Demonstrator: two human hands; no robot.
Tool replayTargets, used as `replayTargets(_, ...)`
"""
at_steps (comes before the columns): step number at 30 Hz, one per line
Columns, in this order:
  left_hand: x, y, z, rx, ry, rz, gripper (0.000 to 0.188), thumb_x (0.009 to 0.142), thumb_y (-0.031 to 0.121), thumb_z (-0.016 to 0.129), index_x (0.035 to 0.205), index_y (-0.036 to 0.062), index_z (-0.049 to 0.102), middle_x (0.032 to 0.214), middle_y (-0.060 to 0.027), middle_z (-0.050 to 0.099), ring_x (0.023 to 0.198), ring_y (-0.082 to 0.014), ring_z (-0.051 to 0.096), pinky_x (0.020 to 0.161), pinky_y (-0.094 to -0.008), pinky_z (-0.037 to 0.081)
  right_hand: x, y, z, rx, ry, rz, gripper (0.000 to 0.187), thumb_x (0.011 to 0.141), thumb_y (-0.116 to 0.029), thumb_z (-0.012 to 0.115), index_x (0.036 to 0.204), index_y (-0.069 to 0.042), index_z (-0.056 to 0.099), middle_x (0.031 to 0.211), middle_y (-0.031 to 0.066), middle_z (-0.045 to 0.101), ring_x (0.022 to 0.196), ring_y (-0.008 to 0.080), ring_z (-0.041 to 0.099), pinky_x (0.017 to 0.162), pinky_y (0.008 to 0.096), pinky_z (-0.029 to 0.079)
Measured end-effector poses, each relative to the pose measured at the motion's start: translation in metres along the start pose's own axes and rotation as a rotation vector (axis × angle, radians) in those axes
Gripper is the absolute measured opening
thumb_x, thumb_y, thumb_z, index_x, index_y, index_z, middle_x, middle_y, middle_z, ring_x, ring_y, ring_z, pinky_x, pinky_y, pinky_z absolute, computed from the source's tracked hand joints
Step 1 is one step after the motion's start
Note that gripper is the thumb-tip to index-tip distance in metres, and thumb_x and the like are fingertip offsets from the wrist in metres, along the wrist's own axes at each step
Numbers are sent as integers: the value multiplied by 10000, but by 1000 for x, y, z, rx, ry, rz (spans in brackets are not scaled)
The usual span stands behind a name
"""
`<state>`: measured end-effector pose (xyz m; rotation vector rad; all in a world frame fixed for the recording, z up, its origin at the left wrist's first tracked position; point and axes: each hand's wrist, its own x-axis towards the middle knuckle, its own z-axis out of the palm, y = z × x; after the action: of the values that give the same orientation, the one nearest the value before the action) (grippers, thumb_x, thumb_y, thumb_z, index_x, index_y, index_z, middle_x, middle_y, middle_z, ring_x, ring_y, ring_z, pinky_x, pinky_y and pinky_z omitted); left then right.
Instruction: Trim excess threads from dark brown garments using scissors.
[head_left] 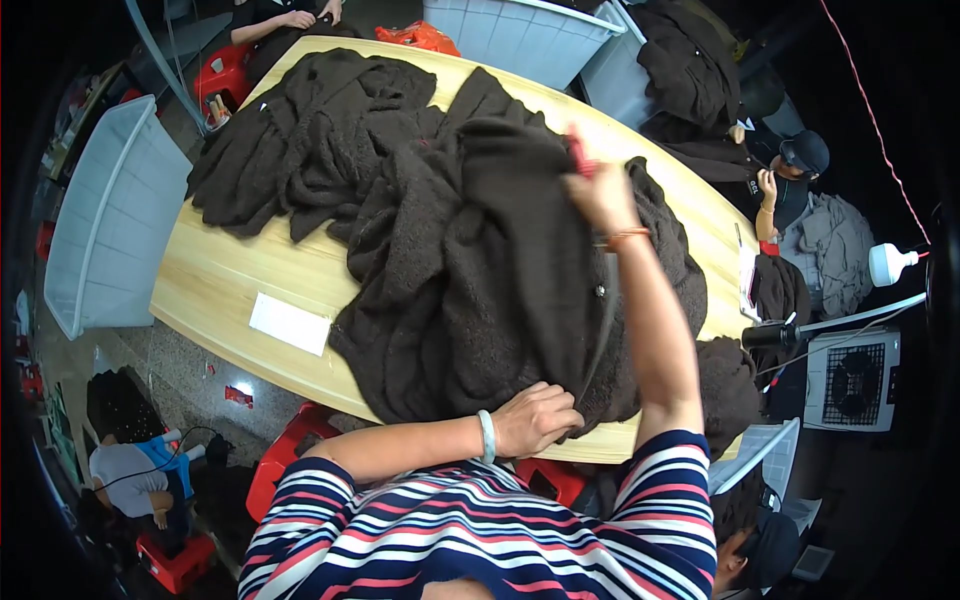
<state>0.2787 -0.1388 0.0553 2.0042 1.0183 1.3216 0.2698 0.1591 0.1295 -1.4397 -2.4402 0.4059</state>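
A: Busy workrm; pale wood-grain table (235, 285) w/ a heap of dk cloth (300, 140) at far left, white card (290, 323) by the near left edge; where's the garment?

B: Mid-table; dk brown garment (525, 260) lies under both hands, bunched against the heap; L hand (540, 420) is on its near edge, fingers bent down onto the cloth; can't tell if they pinch or just press; R hand (605, 200) is over the far right part, fingers closed round a red tool (580, 158), too blurred to ID.

A: What cld go wrong?

B: A snag, mainly, I'd say; if the tool has a sharp end & dips low, it cld catch the knit; slack folds might also bunch under the R hand; & if the L hand eased off, the near edge cld slip over the table's rim, dragged by its own wt.

A: Which way does it lie?

B: Long axis runs approx. near to far, far end leaning a bit left; the edge w/ the shiny button (600, 291) runs much the same way, on the right; can't tell which end is collar or hem, too crumpled.
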Motion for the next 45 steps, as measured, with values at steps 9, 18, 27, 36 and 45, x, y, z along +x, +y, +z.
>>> replayTargets(9, 33, 20, 49, -76, 24, 79, 292, 807, 111, 696, 1092, 59, 659, 876, -71, 599, 843, -251, 588, 765, -370, 461, -130, 278, -119, 264, 217, 525, 299, 792, -218, 769, 975, -15, 647, 743, 93, 682, 516, 137, 543, 490, 297, 437)
replayTargets(18, 78, -37, 3, -135, 543, -600, 734, 799, 238, 809, 1378, 16, 416, 1154, -130, 539, 923, -162, 564, 719, -277, 515, -237, 235, -120, -50, 368, 378, 356, 898, -316, 690, 807, 26, 659, 579, 157, 599, 516, 278, 574, 545, 393, 455)
replayTargets(27, 106, -52, 8, -711, 374, -928, 493, 851, 254, 776, 1218, 31, 534, 814, -8, 625, 672, -78, 594, 578, -212, 498, -308, 143, -131, 156, 221, 202, 255, 916, -133, 615, 1144, -66, 524, 827, 229, 644, 785, 446, 642, 690, 502, 498)
replayTargets(36, 129, -57, 27, -769, 498, -923, 253, 920, 192, 692, 1106, 44, 605, 791, 16, 579, 486, -58, 497, 403, -166, 384, -354, 99, -100, 75, -37, 114, 259, 839, -58, 618, 1082, -58, 530, 768, 206, 639, 736, 404, 650, 658, 504, 499)
replayTargets(45, 102, -73, 50, -787, 567, -834, 156, 929, 109, 656, 1026, -10, 630, 789, -39, 666, 509, -94, 599, 431, -195, 483, -331, 75, -104, -55, -156, 161, 126, 900, -155, 597, 968, -71, 532, 638, 205, 616, 634, 405, 644, 605, 507, 503)
